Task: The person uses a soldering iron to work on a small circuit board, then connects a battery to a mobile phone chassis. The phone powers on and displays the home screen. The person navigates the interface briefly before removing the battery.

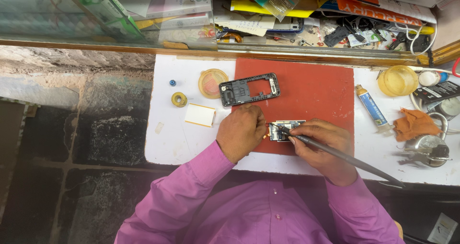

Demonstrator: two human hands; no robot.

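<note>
A small phone circuit board [284,130] lies on a red mat [316,93] on the white worktop. My left hand [241,131] rests at the board's left edge, fingers curled and pinching something small beside it. My right hand [320,145] grips a dark pen-like soldering iron [335,154], its tip touching the board's upper left. The iron's handle runs back toward the lower right. A black phone frame [249,88] lies on the mat's upper left corner, apart from both hands.
Round yellow tin lid [212,83], solder spool [179,99], small blue cap [172,82] and white pad [200,114] sit left of the mat. On the right are a tube [372,105], yellow container [397,80], orange cloth [415,124] and keys [429,150]. A cluttered shelf runs along the back.
</note>
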